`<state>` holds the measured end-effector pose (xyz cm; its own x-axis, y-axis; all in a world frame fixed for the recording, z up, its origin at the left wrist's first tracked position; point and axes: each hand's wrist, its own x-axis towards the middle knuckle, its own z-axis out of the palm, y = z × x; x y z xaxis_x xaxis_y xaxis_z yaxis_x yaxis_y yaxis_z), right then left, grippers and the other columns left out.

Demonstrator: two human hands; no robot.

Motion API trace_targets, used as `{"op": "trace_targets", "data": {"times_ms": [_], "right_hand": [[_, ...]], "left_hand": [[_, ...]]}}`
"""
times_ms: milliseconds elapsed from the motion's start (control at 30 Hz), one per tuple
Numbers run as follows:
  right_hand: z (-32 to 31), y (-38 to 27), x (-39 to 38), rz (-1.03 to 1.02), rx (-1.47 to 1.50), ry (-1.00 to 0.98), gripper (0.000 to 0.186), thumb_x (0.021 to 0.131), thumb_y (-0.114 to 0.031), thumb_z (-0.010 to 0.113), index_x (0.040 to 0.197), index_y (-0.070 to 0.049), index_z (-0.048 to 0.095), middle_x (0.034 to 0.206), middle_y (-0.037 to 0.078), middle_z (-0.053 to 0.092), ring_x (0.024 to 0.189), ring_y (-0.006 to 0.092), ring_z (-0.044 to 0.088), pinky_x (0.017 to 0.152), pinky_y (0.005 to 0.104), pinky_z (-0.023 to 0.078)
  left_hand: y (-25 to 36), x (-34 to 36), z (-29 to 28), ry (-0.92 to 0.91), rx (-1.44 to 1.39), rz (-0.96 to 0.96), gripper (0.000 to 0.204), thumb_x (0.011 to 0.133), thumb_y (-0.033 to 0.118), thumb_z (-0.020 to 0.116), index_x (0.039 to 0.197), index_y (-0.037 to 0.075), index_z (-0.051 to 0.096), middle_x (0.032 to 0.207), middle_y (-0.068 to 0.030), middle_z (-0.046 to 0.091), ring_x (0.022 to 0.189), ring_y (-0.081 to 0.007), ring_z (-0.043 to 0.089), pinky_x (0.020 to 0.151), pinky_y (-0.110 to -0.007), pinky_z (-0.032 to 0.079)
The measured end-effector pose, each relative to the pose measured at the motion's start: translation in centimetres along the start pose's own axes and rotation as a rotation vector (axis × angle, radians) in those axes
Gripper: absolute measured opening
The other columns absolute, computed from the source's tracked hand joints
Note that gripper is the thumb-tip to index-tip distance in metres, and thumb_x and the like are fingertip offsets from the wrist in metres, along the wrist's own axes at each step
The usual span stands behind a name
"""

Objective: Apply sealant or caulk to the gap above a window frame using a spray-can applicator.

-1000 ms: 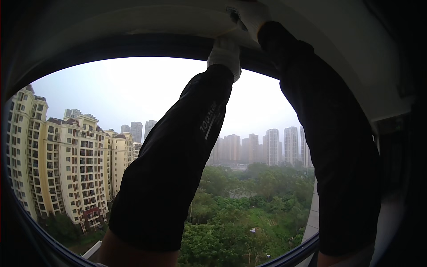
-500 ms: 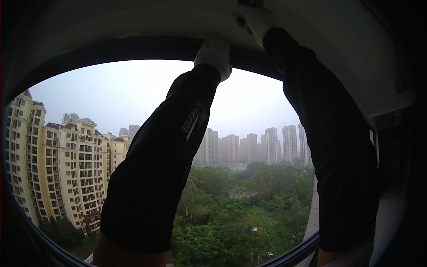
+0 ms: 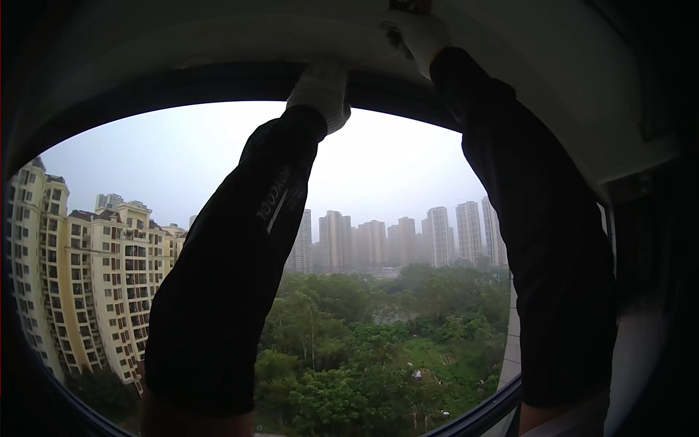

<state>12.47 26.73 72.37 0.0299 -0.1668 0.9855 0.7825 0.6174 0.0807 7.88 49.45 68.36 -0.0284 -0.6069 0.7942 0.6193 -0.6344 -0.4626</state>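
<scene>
Along the upper window frame, the white-gloved left hand has been shifted leftward over the last second, while the gloved right hand is kept high, slightly lower in view than at first. By judgement, a new spot on the frame is now being reached with the left, the right being held near its own place below the pale overhead surface. A dark, reddish object is seen just above the right hand, at the upper picture edge; most of it is cut off and its kind cannot be told. The right fingers appear curled, but whether the object is gripped cannot be made out. The left fingertips are lost in shadow against the frame; whether they are spread or pinching cannot be told. Dark patches beside the right glove are unclear.
</scene>
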Motion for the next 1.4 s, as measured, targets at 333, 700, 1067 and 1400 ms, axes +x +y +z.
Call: {"op": "trace_targets", "data": {"times_ms": [333,700,1067,1400], "right_hand": [[-4.5,2.3,1.5,0.0,-0.11,-0.045,0.024,0.095,-0.032,0.076,0.096,-0.009,0.073,0.079,0.001,0.072,0.064,0.0082,0.067,0.046,0.0224,0.039],[-9.3,1.4,0.1,-0.036,-0.124,-0.086,0.025,0.095,-0.033,0.075,0.093,-0.008,0.072,0.079,0.002,0.072,0.06,0.0073,0.063,0.044,0.0232,0.035],[-13.3,-0.3,-3.0,-0.02,-0.141,-0.067,0.024,0.095,-0.032,0.075,0.096,-0.008,0.074,0.081,0.004,0.073,0.059,0.0087,0.064,0.044,0.0237,0.034],[-16.3,-2.5,-5.5,-0.007,-0.147,-0.079,0.028,0.095,-0.033,0.074,0.101,-0.006,0.075,0.085,0.006,0.074,0.064,0.0097,0.068,0.045,0.0221,0.037]], "left_hand": [[1.5,-1.0,-0.9,0.034,0.047,0.012,0.079,0.089,0.024,0.078,0.153,0.002,0.037,0.149,-0.0227,0.046,0.141,-0.0427,0.048,0.116,-0.052,0.046],[4.6,-1.7,-2.7,-0.088,0.138,-0.02,0.092,0.093,0.033,0.077,0.162,0.002,0.026,0.163,-0.0229,0.035,0.152,-0.0411,0.036,0.126,-0.051,0.034],[6.6,-2.6,-5.4,-0.17,0.206,-0.041,0.095,0.094,0.038,0.075,0.165,0.001,0.023,0.166,-0.0239,0.031,0.155,-0.0424,0.031,0.128,-0.052,0.031],[8.3,-3.6,-7.3,-0.012,0.236,-0.037,0.091,0.09,0.032,0.08,0.16,0.002,0.03,0.16,-0.0211,0.038,0.149,-0.0398,0.039,0.124,-0.05,0.036]]}}
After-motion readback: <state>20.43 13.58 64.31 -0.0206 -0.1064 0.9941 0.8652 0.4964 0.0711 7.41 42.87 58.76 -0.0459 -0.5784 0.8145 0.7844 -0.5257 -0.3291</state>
